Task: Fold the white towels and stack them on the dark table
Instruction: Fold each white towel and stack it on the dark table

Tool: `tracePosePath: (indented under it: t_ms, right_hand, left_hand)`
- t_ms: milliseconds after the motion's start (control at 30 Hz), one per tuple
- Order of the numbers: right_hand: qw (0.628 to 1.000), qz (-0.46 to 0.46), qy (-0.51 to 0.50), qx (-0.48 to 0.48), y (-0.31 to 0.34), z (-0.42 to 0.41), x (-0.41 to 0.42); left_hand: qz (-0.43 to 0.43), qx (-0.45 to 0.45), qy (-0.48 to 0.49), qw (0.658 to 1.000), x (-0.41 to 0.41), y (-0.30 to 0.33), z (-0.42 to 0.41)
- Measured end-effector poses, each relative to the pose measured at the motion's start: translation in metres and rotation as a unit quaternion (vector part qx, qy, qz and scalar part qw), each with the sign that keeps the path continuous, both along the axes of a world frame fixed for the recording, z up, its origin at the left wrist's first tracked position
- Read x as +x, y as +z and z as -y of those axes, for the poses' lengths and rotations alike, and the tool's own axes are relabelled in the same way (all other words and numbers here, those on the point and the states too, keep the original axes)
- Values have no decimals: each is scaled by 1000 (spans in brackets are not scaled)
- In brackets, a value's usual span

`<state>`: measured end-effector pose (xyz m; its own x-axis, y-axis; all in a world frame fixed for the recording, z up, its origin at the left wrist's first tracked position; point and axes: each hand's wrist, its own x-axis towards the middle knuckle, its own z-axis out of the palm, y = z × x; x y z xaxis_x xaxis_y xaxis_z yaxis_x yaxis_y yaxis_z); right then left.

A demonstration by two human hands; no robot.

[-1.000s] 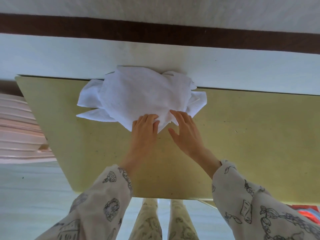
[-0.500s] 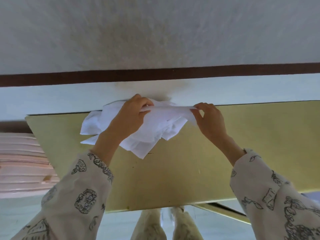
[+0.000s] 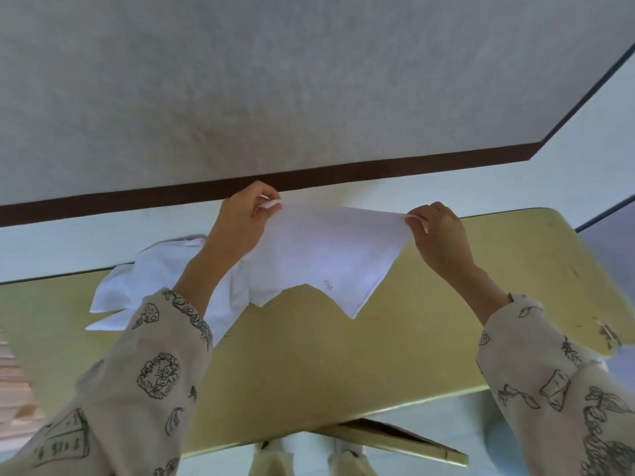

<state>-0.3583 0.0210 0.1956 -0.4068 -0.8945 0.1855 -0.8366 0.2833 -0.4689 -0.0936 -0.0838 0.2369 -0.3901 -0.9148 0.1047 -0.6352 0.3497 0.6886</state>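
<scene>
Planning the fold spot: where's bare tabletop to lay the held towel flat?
Bare: the table between the held towel and the near edge, and rightward to the chipped corner. Crowded: far left, where the towel pile lies under the left hand. The right hand pinches the other corner.

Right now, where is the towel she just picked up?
In the head view, the white towel hangs mid-frame, stretched between the left hand and right hand, above the table.

No legible text anywhere. Held towel (image 3: pixel 330 249): small grey embroidered mark near its lower edge, too small to read. Sleeves (image 3: pixel 154 372): printed line drawings only (house, mushroom, leaves), no lettering made out.
</scene>
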Motion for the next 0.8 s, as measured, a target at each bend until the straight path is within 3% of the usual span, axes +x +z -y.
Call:
tracePosePath:
  t_ms: [200, 333, 500, 600, 800]
  right_hand:
    - [994, 74, 1, -83, 21, -10, -48]
    - [992, 98, 30, -67, 22, -38, -65]
    - [986, 142, 51, 68, -15, -84, -78]
    - [970, 158, 65, 176, -47, -112, -80]
    - [930, 169, 66, 321, -104, -147, -80]
  left_hand:
    - [-2, -25, 20, 999, -38, 6, -14]
    - [14, -16, 19, 1000, -49, -3, -33]
    - [76, 128, -45, 988, -47, -49, -70]
    - [150, 223, -119, 956, -40, -87, -99]
    - [160, 372, -140, 904, -31, -151, -140]
